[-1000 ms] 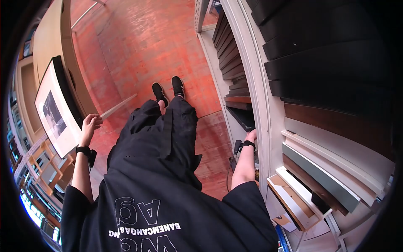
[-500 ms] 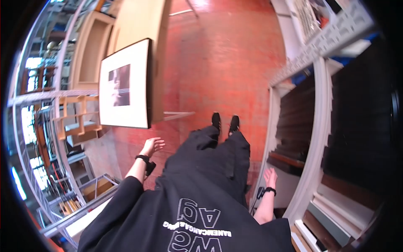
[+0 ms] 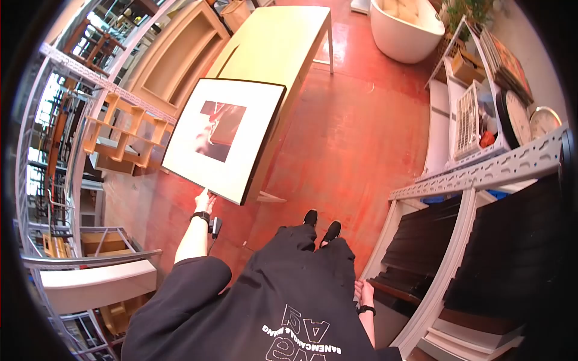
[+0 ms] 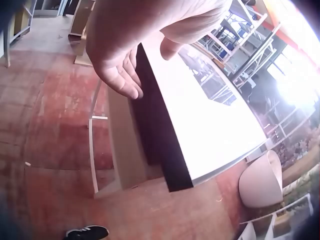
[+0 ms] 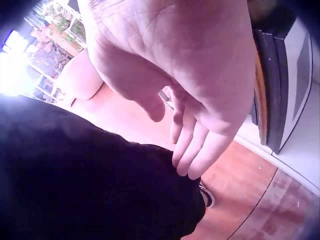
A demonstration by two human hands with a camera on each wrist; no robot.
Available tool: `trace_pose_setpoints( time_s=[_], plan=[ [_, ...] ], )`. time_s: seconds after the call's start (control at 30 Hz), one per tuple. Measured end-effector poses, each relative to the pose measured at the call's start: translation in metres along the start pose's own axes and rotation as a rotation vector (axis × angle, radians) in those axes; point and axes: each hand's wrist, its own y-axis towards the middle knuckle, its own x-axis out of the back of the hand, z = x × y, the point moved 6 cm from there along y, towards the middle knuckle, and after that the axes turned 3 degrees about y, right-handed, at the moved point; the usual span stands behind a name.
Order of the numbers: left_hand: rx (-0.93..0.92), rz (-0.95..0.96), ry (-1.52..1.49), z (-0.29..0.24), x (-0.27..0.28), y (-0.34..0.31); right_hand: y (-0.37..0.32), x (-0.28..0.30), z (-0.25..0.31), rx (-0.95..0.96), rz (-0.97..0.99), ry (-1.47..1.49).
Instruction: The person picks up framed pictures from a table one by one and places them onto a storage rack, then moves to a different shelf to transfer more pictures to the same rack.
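Note:
A black-edged framed picture with a wide white mat and a dark photo in the middle lies on a pale wooden table, reaching past its near end. At the frame's near edge my left hand grips it; in the left wrist view the thumb lies over the white face and the fingers are against the dark side. My right hand hangs beside my right thigh near the rack, holding nothing, its fingers loosely bent by the dark trousers.
To my right stands a white metal rack packed with dark frames. A white bathtub is ahead on the red floor. Wooden shelving lines the left, and a white ledge lies nearer my left side.
My left hand has reached forward and taken hold of the picture frame's near edge. My right hand has drawn away from the rack to my thigh. The head view has swung left.

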Motion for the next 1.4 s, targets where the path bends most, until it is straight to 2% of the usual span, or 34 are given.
trace_pose_setpoints(
  time_s=[0.1,0.2,0.3,0.53,0.57,0.67,0.73,0.77,0.83,0.87,0.93,0.97,1.03,1.07,1.1,1.17,1.27,1.3,1.37,1.4],
  plan=[
    [0.022,-0.044,0.049,-0.005,-0.002,0.009,0.001,0.012,0.006,0.014,-0.016,-0.011],
    [-0.007,-0.174,0.108,-0.004,0.006,0.028,-0.004,0.020,0.009,0.002,-0.060,-0.014],
    [-0.001,-0.198,0.104,0.004,0.012,0.048,-0.011,0.018,0.010,0.018,-0.057,-0.042],
    [0.039,-0.123,0.059,0.005,0.000,0.041,-0.027,-0.002,0.006,0.003,-0.133,-0.029],
    [0.041,-0.099,0.017,0.010,0.001,0.047,-0.035,-0.009,0.017,0.224,-0.034,-0.334],
    [0.087,-0.090,-0.043,0.007,0.002,0.034,-0.031,-0.008,0.009,0.169,-0.104,-0.298],
    [0.098,-0.037,-0.101,0.011,0.005,0.037,-0.004,0.018,-0.020,0.149,-0.113,-0.066],
    [0.098,-0.037,-0.105,0.009,0.005,0.035,-0.004,0.017,-0.017,0.152,-0.112,-0.069],
    [0.008,0.160,-0.254,-0.012,-0.013,0.015,-0.009,0.014,-0.005,0.239,-0.136,-0.532],
    [-0.017,0.194,-0.248,-0.022,-0.022,0.002,-0.010,0.015,-0.003,0.244,-0.139,-0.531],
    [-0.050,0.174,-0.315,-0.023,-0.024,0.005,-0.019,0.009,0.003,0.260,-0.034,-0.181],
    [-0.084,0.151,-0.377,-0.024,-0.024,0.006,-0.021,0.008,0.009,0.264,-0.039,-0.178],
    [-0.057,0.227,-0.447,-0.021,-0.028,0.016,-0.057,-0.024,0.047,0.358,-0.044,-0.666],
    [-0.068,0.149,-0.382,-0.016,-0.022,0.025,-0.021,0.001,0.016,0.021,-0.098,0.025],
    [-0.080,0.070,-0.318,-0.012,-0.017,0.031,-0.025,-0.001,0.021,0.025,-0.104,0.026],
    [-0.051,0.051,-0.320,-0.011,-0.020,0.025,-0.032,-0.012,0.031,0.031,-0.143,0.024],
    [-0.125,-0.184,-0.164,-0.007,-0.008,0.037,-0.022,-0.013,0.026,0.032,-0.104,0.021],
    [-0.124,-0.180,-0.165,-0.010,-0.010,0.032,-0.026,-0.016,0.029,0.035,-0.107,0.023],
    [-0.117,-0.297,0.038,-0.019,-0.004,0.022,-0.037,-0.026,0.031,0.028,-0.172,-0.025],
    [-0.189,-0.433,0.142,-0.019,0.001,0.025,-0.038,-0.029,0.029,0.028,-0.172,-0.023]
  ],
)
